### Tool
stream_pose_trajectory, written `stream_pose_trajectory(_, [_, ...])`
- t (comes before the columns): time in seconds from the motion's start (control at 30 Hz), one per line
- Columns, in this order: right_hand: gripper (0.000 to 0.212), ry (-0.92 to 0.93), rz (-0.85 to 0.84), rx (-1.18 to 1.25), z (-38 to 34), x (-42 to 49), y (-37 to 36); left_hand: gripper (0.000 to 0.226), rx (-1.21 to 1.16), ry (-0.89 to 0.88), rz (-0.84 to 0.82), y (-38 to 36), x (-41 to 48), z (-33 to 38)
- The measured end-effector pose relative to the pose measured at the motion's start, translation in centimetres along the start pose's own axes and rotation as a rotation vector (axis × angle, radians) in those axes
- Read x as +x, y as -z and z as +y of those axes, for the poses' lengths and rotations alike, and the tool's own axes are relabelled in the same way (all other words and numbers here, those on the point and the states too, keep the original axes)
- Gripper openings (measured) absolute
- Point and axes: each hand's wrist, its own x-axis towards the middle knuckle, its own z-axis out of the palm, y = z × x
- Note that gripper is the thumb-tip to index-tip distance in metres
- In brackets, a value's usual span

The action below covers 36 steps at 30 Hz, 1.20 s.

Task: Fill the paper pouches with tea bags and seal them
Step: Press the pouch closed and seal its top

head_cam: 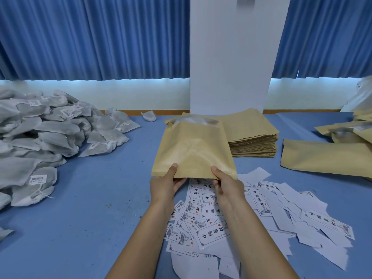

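blue table top (pixel 90 198) under everything. above the scattered printed labels (pixel 221 224), the left hand (pixel 164 185) and right hand (pixel 227 185) pinch the near bottom edge of a brown paper pouch (pixel 191 150), thumbs on top. its far mouth looks unsealed, with something pale showing. tip the near end higher and i'd expect the contents to slide out. tea bags (pixel 40 133) heap at left, empty pouches (pixel 251 135) are stacked behind, and blue curtains (pixel 100 37) hang beyond.
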Motion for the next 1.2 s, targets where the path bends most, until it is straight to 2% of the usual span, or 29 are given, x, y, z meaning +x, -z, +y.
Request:
stream_pose_trajectory(0.1, [0.017,-0.008,-0.028,0.080,0.1,-0.2,-0.1,0.007,0.046,-0.041,0.030,-0.2,-0.2,-0.2])
stream_pose_trajectory(0.17, [0.027,-0.022,-0.121,0.118,0.5,-0.8,-0.7,0.004,0.062,-0.082,0.044,-0.4,-0.4,-0.3])
stream_pose_trajectory(0.23, [0.025,-0.009,-0.206,0.091,1.1,-1.3,-1.2,0.006,0.098,-0.112,0.049,-0.5,-0.5,-0.5])
stream_pose_trajectory(0.33, [0.026,0.054,-0.161,0.030,1.6,-1.5,-1.6,0.015,0.103,-0.111,0.066,-0.3,-0.5,-0.3])
stream_pose_trajectory(0.47, [0.024,0.072,-0.108,0.048,1.4,-1.1,-1.3,0.014,0.117,-0.100,0.103,-0.1,-0.6,0.1])
stream_pose_trajectory(0.6, [0.022,0.013,-0.191,0.054,2.1,-1.8,-1.6,0.016,0.193,-0.143,0.133,-0.4,-1.1,0.0])
stream_pose_trajectory(0.7, [0.031,-0.026,-0.204,0.060,2.8,-2.0,-1.9,0.018,0.229,-0.161,0.110,-0.4,-1.5,-0.2])
stream_pose_trajectory(0.9, [0.017,-0.008,-0.156,0.061,2.3,-1.6,-1.7,0.008,0.246,-0.121,-0.020,-0.8,-2.0,-0.2])
stream_pose_trajectory(1.1, [0.026,-0.018,-0.187,0.100,2.8,-2.0,-2.1,0.010,0.307,-0.130,0.001,-0.6,-1.9,-0.1])
stream_pose_trajectory(1.2, [0.017,-0.003,-0.182,0.048,2.5,-1.9,-1.9,0.007,0.329,-0.165,0.013,-0.9,-2.2,-0.3])
